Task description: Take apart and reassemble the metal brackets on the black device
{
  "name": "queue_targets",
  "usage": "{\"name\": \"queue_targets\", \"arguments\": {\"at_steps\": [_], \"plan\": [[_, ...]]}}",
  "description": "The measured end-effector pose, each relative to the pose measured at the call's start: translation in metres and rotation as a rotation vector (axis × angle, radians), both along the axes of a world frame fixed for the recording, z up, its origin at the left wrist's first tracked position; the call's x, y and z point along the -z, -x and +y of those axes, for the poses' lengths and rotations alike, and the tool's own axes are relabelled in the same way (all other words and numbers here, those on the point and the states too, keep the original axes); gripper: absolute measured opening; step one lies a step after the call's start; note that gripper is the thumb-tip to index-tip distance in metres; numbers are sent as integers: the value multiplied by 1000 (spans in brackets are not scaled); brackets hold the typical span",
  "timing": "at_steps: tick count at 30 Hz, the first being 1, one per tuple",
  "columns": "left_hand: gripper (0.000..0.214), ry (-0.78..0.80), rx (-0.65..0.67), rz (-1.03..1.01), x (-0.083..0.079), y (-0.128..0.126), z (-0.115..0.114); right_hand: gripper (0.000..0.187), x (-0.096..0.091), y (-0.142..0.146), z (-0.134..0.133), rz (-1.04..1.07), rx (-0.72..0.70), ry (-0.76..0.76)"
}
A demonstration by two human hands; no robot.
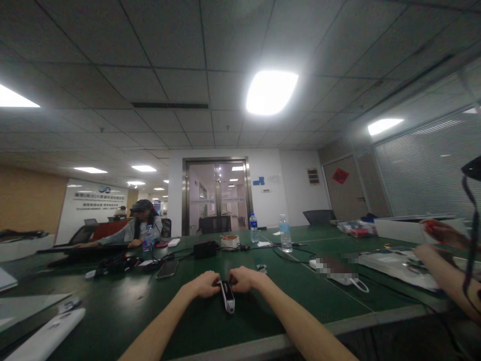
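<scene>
Both my hands rest on the green table (124, 306) in front of me, knuckles toward the camera. My left hand (205, 284) and my right hand (244, 279) are each closed on the far end of a small black and silver device (227, 296) that lies lengthwise between them. The device's near end points toward me and is free. My forearms reach in from the bottom edge.
A phone (167, 268) lies beyond my left hand. Two water bottles (284, 233), a black box (205, 248) and cables sit further back. A person sits at the far left; another person's arm (447, 276) works over white trays at the right.
</scene>
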State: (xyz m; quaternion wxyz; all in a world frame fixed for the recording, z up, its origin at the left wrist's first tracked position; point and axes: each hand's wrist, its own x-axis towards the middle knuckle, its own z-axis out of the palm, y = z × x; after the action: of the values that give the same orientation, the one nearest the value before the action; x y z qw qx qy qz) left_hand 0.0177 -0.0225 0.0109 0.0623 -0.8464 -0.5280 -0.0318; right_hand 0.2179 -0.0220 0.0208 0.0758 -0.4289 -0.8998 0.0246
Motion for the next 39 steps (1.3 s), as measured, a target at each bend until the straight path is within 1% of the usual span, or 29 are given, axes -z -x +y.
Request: {"name": "queue_targets", "arguments": {"at_steps": [3, 8, 16, 28, 39], "plan": [[21, -6, 0, 8, 0, -1, -1, 37, 2, 1, 1, -4, -9, -10], [21, -6, 16, 11, -2, -1, -3, 43, 5, 1, 6, 2, -11, -16], [21, 4, 15, 0, -1, 1, -1, 46, 3, 0, 5, -10, 3, 5], [24, 4, 17, 18, 0, 1, 1, 46, 3, 0, 7, 6, -4, 31], [23, -15, 27, 2, 6, 5, 8, 43, 1, -1, 3, 14, 8, 8]]}}
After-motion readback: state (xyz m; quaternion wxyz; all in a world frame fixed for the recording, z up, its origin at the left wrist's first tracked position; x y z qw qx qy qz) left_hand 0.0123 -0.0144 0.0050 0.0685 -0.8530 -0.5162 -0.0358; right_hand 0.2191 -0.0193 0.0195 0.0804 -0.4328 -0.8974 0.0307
